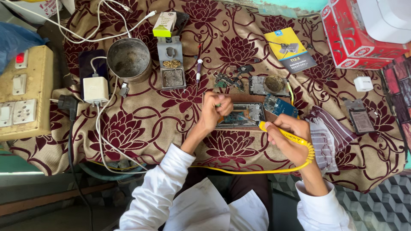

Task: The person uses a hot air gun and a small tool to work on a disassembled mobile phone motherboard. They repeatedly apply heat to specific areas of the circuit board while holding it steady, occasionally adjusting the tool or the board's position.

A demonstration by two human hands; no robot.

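Gold cloth patterned with dark red flowers covers the tabletop and fills most of the frame. At the centre lies an opened phone, its inner parts exposed, resting on a brown board. The left hand is clenched just at the phone's left end, pinching something small and greenish between the fingertips; what it is cannot be told. The right hand, at centre right, grips a yellow soldering iron like a pen, with the tip pointing toward the phone's lower right corner. From the iron a yellow cord coils around the wrist and runs left along the front edge of the tabletop. A blue circuit board sits just beside the phone at its upper right, and a folded striped cloth lies right of the right hand. Above the phone are loose small parts and a pen-like tool. Further toward the upper left stand a grey metal cup and a soldering stand with a brass wool and sponge tray. A white charger with white cables lies left of the cup, and a cream switchboard takes up the left edge. Red boxes are stacked in the upper right corner.
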